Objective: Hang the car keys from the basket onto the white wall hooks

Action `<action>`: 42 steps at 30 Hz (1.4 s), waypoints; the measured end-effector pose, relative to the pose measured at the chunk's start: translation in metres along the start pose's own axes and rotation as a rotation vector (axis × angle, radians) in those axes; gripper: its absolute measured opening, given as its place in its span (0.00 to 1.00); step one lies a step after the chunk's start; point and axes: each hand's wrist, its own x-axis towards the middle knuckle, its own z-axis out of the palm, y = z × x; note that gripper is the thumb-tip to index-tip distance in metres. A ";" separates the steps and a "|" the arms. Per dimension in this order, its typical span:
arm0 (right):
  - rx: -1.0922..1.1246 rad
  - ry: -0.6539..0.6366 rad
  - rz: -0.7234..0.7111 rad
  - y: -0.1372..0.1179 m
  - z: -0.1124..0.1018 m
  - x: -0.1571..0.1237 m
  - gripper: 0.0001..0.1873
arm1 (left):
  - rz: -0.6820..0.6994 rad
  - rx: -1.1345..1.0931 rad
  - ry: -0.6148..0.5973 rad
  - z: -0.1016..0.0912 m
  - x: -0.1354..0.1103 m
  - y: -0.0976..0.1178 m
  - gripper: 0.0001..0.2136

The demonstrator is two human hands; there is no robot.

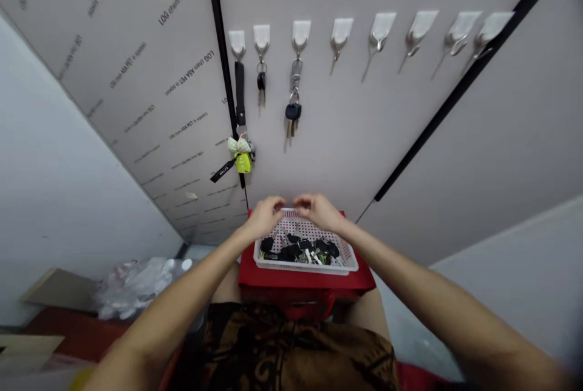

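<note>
L grip [263,218] | R grip [320,212] | both on far rim of white perforated plastic basket [304,268], nearly meeting, clamp unclear | black-headed keys [296,251] in basket, just nearer than grips | red bag [305,278] under basket | steel wall hooks [301,33] beyond grips, some w/ hanging keys [293,112]

"LOG chem ASA PET" is being repeated in slanted dark print across the grey wall panel [136,105]; tiny white characters on the black key tag [223,170] are being left unreadable by blur.
</note>
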 end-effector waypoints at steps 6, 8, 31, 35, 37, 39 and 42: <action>-0.207 -0.160 -0.016 0.042 0.041 -0.039 0.13 | 0.096 0.302 -0.231 0.039 -0.026 -0.016 0.13; -0.266 -0.146 -0.045 0.042 0.041 -0.042 0.13 | 0.132 0.396 -0.268 0.042 -0.025 -0.013 0.13; -0.474 -0.285 0.007 0.054 0.011 -0.047 0.32 | 0.090 0.362 -0.315 0.053 -0.015 -0.012 0.18; -0.425 -0.104 0.084 0.058 0.014 -0.034 0.18 | -0.021 0.418 -0.249 0.051 0.001 -0.012 0.13; -0.411 0.014 0.136 0.062 0.009 -0.029 0.14 | -0.052 0.420 -0.223 0.048 0.005 -0.013 0.13; -0.401 0.050 0.156 0.063 0.003 -0.028 0.14 | -0.054 0.403 -0.213 0.045 0.006 -0.014 0.13; -0.429 -0.119 0.074 0.061 0.002 -0.034 0.13 | -0.006 0.366 -0.201 0.044 0.004 -0.013 0.11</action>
